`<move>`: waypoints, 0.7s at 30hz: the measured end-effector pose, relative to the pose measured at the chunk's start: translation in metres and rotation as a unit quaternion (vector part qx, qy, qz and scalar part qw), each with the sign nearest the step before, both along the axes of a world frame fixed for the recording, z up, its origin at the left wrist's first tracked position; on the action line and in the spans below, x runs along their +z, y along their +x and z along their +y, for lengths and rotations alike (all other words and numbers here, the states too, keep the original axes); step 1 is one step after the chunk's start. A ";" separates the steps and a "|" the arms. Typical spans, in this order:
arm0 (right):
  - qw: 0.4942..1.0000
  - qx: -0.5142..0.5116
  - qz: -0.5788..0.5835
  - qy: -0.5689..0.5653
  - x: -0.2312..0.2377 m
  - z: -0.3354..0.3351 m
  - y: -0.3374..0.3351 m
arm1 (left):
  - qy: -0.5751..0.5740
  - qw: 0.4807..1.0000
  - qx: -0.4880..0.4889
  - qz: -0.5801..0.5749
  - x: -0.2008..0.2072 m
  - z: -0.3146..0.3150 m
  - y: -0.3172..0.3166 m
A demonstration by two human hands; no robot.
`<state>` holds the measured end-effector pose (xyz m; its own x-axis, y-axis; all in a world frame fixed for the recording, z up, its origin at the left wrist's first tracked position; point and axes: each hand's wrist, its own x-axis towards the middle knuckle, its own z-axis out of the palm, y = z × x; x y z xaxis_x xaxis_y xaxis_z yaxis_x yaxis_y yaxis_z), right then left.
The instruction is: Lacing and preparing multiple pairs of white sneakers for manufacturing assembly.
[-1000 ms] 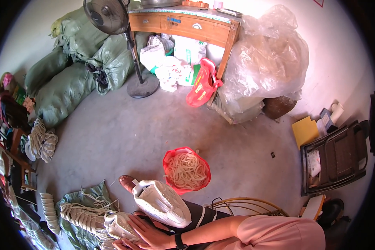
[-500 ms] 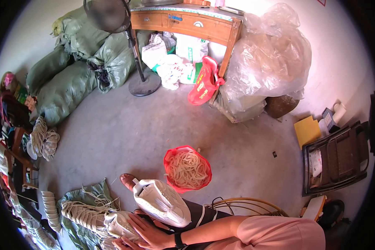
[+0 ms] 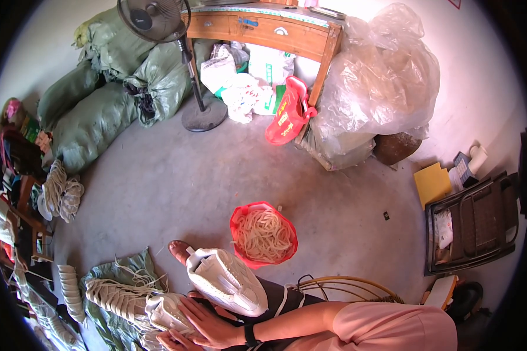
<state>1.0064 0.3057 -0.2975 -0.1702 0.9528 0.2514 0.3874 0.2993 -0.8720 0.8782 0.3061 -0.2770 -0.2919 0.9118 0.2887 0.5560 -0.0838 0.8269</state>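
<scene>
A row of nested white shoes with loose laces [image 3: 114, 299] lies at the lower left on a green woven sheet [image 3: 137, 266]. My right hand [image 3: 208, 320], a black band at its wrist, rests with stretched fingers on the nearest white shoe [image 3: 167, 310] of that row. Beside it at the lower edge, my left hand [image 3: 178, 340] lies on the same shoe, its fingers extended and partly cut off by the frame. Another white shoe [image 3: 225, 281] rests on my dark-clothed leg [image 3: 284, 298], apart from both hands.
Ahead on the floor stands a red bag [image 3: 293, 231] full of pale laces. A standing fan [image 3: 204, 114], green sacks [image 3: 93, 123], a wooden desk [image 3: 284, 38] and a big clear plastic bag [image 3: 380, 82] stand farther back. A folded brown chair [image 3: 474, 225] lies right.
The view has shifted very slightly. Both hands stay on the shoe almost in the same place. The fan head, blurred before, now shows sharply.
</scene>
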 end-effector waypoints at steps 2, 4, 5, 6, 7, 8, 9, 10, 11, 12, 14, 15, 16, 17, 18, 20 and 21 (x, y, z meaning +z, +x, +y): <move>1.000 -0.004 0.002 0.005 -0.001 0.000 -0.001 | 0.006 1.000 -0.007 0.012 0.000 0.000 -0.002; 1.000 -0.007 0.004 0.011 0.001 0.001 -0.001 | 0.004 1.000 -0.010 0.007 0.000 0.001 -0.002; 1.000 -0.008 -0.002 0.014 0.002 0.001 -0.001 | 0.003 1.000 -0.010 0.007 -0.002 0.001 -0.004; 1.000 -0.009 -0.007 0.016 0.002 0.001 -0.001 | 0.008 1.000 -0.008 0.001 -0.005 0.001 -0.006; 1.000 -0.008 -0.007 0.016 0.003 0.001 -0.001 | 0.013 1.000 -0.006 -0.004 -0.008 0.001 -0.007; 1.000 -0.004 -0.021 0.016 0.004 0.001 -0.001 | 0.013 1.000 -0.005 -0.004 -0.010 0.001 -0.010; 0.999 0.000 -0.035 0.015 0.003 0.001 -0.001 | 0.025 1.000 -0.010 0.006 -0.011 0.002 -0.011; 0.999 0.000 -0.036 0.014 0.003 0.000 -0.002 | 0.037 0.999 -0.014 0.016 -0.012 0.002 -0.012; 1.000 -0.004 -0.016 0.013 0.002 0.000 -0.004 | 0.037 0.999 -0.014 0.016 -0.012 0.001 -0.012; 1.000 -0.007 0.004 0.011 0.003 0.000 -0.005 | 0.030 0.999 -0.013 0.018 -0.012 0.001 -0.013; 1.000 -0.001 0.004 0.006 0.002 0.000 -0.006 | 0.023 0.999 -0.011 0.020 -0.014 0.000 -0.017; 1.000 0.004 0.004 0.001 0.002 0.000 -0.006 | 0.036 0.999 -0.015 0.029 -0.017 0.002 -0.019; 1.000 0.005 0.004 0.001 0.003 0.000 -0.007 | 0.050 0.998 -0.018 0.037 -0.019 0.002 -0.022; 1.000 0.005 0.001 0.001 0.003 0.000 -0.008 | 0.049 0.998 -0.017 0.038 -0.020 0.001 -0.024; 1.000 0.003 -0.002 0.001 0.004 0.000 -0.009 | 0.038 0.999 -0.016 0.022 -0.019 0.000 -0.024; 1.000 0.004 0.001 -0.002 0.005 -0.001 -0.010 | 0.026 1.000 -0.015 0.006 -0.021 0.000 -0.026; 1.000 0.005 0.003 -0.004 0.006 -0.001 -0.010 | 0.026 1.000 -0.013 0.004 -0.024 0.000 -0.028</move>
<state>0.9964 0.3047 -0.2915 -0.1777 0.9531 0.2451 0.3791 0.2961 -0.8767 0.8506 0.3064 -0.3007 -0.2652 0.9031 0.3378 0.5602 -0.1408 0.8163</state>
